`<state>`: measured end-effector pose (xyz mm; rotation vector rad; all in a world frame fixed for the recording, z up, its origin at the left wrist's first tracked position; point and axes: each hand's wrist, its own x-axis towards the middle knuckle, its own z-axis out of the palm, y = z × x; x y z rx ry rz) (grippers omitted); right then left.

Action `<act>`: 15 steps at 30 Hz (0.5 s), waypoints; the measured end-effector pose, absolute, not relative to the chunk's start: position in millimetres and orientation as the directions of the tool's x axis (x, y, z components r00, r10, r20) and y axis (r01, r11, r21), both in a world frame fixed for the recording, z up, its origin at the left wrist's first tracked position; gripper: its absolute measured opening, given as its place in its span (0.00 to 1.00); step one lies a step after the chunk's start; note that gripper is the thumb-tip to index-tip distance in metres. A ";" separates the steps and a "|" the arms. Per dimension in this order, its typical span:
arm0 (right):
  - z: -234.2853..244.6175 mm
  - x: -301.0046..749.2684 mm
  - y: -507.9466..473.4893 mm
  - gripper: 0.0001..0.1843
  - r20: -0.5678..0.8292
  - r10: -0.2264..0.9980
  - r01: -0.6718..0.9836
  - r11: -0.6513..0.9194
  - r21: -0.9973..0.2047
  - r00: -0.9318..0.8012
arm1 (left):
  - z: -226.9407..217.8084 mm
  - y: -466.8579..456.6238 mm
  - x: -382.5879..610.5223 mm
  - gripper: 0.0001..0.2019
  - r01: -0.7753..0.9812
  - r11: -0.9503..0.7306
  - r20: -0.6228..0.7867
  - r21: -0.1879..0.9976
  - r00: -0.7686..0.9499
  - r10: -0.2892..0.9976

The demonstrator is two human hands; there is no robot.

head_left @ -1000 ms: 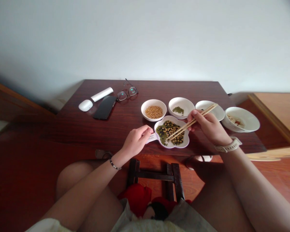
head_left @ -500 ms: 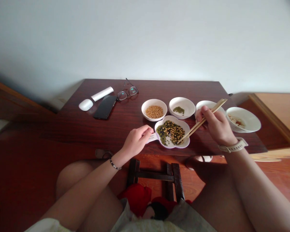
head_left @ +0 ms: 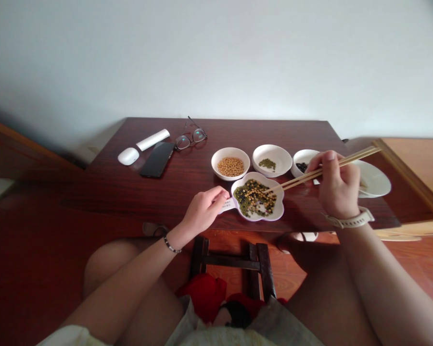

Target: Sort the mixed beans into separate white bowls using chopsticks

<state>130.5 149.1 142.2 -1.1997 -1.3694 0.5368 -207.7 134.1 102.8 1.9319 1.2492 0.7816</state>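
My left hand (head_left: 204,210) is closed on the handle of a white, scalloped dish (head_left: 278,211) near the table's front edge. Mixed beans (head_left: 253,197), green, black and yellow, lie in that dish. Chopsticks (head_left: 310,175) are gripped in my right hand (head_left: 337,185), their tips among the beans at the dish's right side. Behind the dish stand a bowl of yellow beans (head_left: 230,166) and a bowl with a few green beans (head_left: 269,165). Farther right, a bowl of black beans (head_left: 302,166) and another white bowl (head_left: 375,180) are partly hidden by my right hand.
On the table's left side lie a white rounded case (head_left: 128,156), a white stick-like case (head_left: 153,140), a dark phone (head_left: 157,159) and folded-out glasses (head_left: 191,140). A wall rises behind the dark table (head_left: 187,182). A dark wooden stool frame (head_left: 231,261) is below.
My right hand has turned and shifted slightly right, and the chopsticks now lie flatter. Their tips moved up within the dish, and the beans there are spread differently. My left hand stays put.
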 end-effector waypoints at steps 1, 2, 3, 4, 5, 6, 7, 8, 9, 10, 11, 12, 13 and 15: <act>142.9 131.2 147.9 0.31 0.483 0.839 0.382 0.373 -0.846 0.252 | 102.4 134.1 -207.9 0.20 0.509 -0.293 0.114 0.809 0.355 0.928; 143.3 131.7 146.7 0.31 0.512 0.809 0.426 0.371 -0.825 0.289 | 102.2 134.0 -208.0 0.20 0.509 -0.294 0.114 0.809 0.354 0.928; 143.4 132.0 145.6 0.31 0.533 0.787 0.464 0.363 -0.808 0.312 | 102.1 134.0 -208.0 0.20 0.509 -0.293 0.113 0.809 0.354 0.928; 143.4 132.1 144.8 0.31 0.544 0.777 0.495 0.354 -0.793 0.316 | 102.2 134.0 -208.0 0.20 0.508 -0.293 0.114 0.810 0.354 0.928; 143.3 131.9 144.3 0.31 0.549 0.777 0.520 0.345 -0.781 0.308 | 102.5 134.0 -208.0 0.19 0.508 -0.294 0.116 0.810 0.354 0.928; 143.1 131.5 144.2 0.30 0.544 0.786 0.535 0.337 -0.775 0.293 | 102.8 134.0 -207.9 0.19 0.508 -0.295 0.118 0.809 0.352 0.928; 142.9 130.8 144.5 0.30 0.531 0.802 0.537 0.332 -0.775 0.271 | 103.2 133.9 -207.7 0.19 0.508 -0.296 0.119 0.809 0.352 0.928; 142.6 129.9 145.2 0.30 0.508 0.825 0.526 0.327 -0.785 0.246 | 103.6 133.9 -207.6 0.19 0.507 -0.297 0.120 0.809 0.352 0.928; 142.3 128.8 146.3 0.29 0.475 0.852 0.498 0.320 -0.806 0.220 | 104.0 133.9 -207.4 0.19 0.506 -0.297 0.121 0.810 0.352 0.928; 141.8 127.5 147.5 0.29 0.432 0.881 0.455 0.310 -0.835 0.193 | 104.3 134.0 -207.3 0.19 0.504 -0.295 0.121 0.812 0.350 0.929; 141.1 126.0 148.7 0.28 0.383 0.909 0.403 0.294 -0.867 0.161 | 104.5 134.0 -207.2 0.19 0.501 -0.294 0.119 0.814 0.351 0.929; 140.3 124.4 149.7 0.28 0.332 0.935 0.344 0.273 -0.898 0.123 | 104.7 134.0 -207.1 0.19 0.498 -0.294 0.119 0.816 0.352 0.928; 139.4 122.8 150.3 0.27 0.280 0.956 0.284 0.246 -0.927 0.086 | 104.7 134.0 -207.0 0.19 0.495 -0.294 0.120 0.818 0.354 0.928; 137.8 120.0 150.6 0.26 0.196 0.980 0.188 0.185 -0.965 0.038 | 104.6 134.0 -207.0 0.19 0.492 -0.297 0.122 0.818 0.358 0.926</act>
